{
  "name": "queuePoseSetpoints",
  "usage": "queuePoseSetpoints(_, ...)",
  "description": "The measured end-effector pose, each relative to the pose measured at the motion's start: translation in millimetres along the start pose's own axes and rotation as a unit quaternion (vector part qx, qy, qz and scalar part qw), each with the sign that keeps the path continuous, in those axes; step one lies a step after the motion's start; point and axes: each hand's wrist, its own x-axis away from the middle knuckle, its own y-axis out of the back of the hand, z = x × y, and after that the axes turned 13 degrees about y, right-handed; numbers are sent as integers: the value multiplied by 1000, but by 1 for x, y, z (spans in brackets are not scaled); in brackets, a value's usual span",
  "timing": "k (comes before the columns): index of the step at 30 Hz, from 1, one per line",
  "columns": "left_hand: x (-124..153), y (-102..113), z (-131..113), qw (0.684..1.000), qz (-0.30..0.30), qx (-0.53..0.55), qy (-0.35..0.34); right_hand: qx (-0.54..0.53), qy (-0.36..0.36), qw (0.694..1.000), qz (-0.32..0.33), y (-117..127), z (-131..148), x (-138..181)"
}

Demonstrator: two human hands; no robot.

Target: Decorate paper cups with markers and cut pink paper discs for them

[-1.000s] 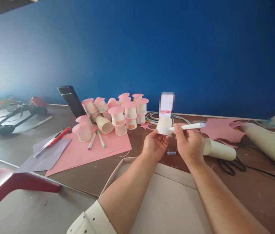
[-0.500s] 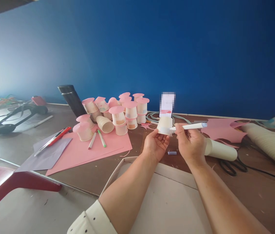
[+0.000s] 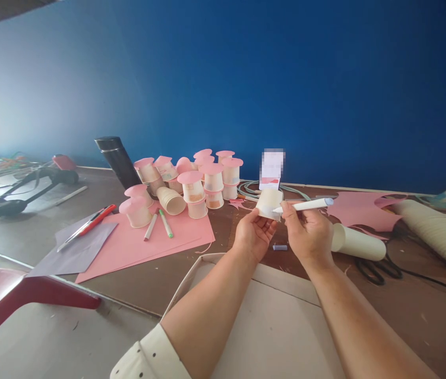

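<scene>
My left hand (image 3: 255,234) holds a white paper cup (image 3: 269,201) upside down by its lower rim, fingers beneath it. In my right hand (image 3: 308,231) is a white marker (image 3: 305,205) with a bluish end, gripped like a pen. The marker's tip meets the cup's side, low and to the right; any mark there is too faint to make out. A small blue marker cap (image 3: 280,247) lies on the table just below the hands. Behind the cup stands a phone (image 3: 270,171) with its screen partly blurred.
Several stacked paper cups with pink paper discs (image 3: 191,179) stand left of centre, near a black bottle (image 3: 118,162). Pink sheets (image 3: 139,258), two markers (image 3: 165,223) and a red cutter (image 3: 92,221) lie left. Rightwards are a cup stack (image 3: 360,243), black cord and pink scraps (image 3: 359,210).
The marker's tip has shifted slightly left along the cup's side, and my right hand with it. The cup is tilted a little differently; my left hand keeps its hold.
</scene>
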Motion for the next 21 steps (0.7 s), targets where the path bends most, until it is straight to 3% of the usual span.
queuePoseSetpoints(21,-1,-1,1,1000,-16,-10,-13,21,6,1000,14,0,0,0)
